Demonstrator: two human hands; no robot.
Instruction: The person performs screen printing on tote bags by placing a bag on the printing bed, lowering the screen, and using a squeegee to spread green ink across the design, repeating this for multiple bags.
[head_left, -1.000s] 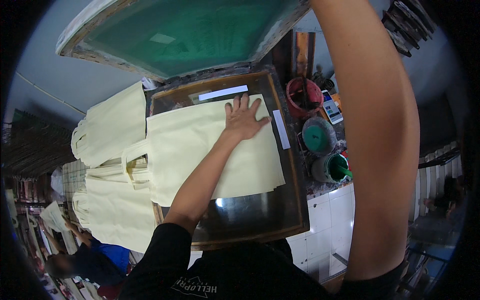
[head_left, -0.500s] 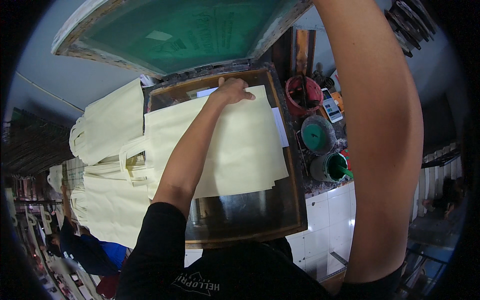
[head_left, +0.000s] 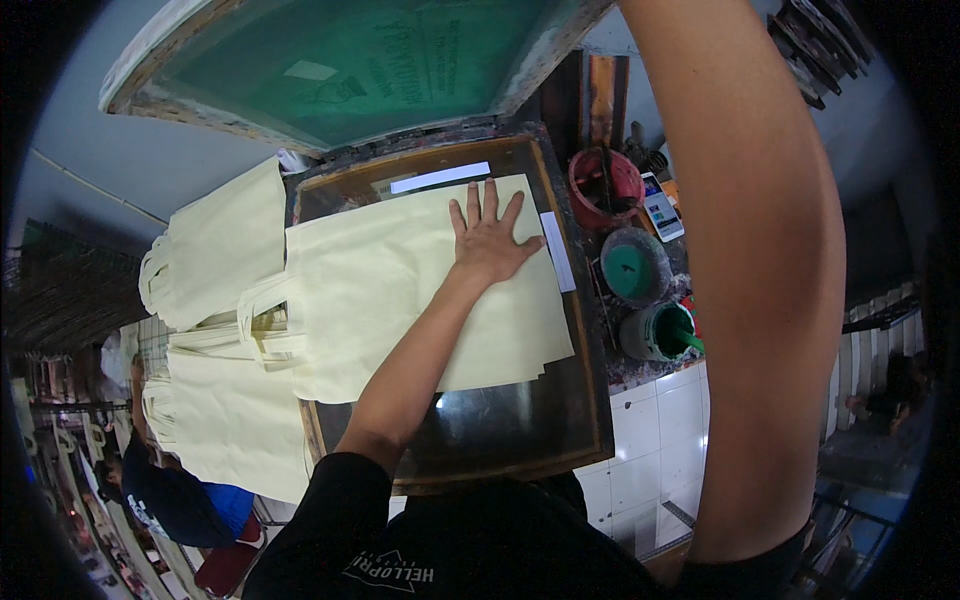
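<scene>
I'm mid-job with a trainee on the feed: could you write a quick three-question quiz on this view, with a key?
1. Which hand lies, fingers spread, on the top cream bag?
2. True or false: the phone lies to the right of the red bucket.
3. The framed screen is mostly: A) red, B) green, C) white.
Key: 1. The left hand; 2. True; 3. B.

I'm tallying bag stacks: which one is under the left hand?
The cream stack on the dark board: the left hand lies spread on it. The other two lie left of the board.
</scene>
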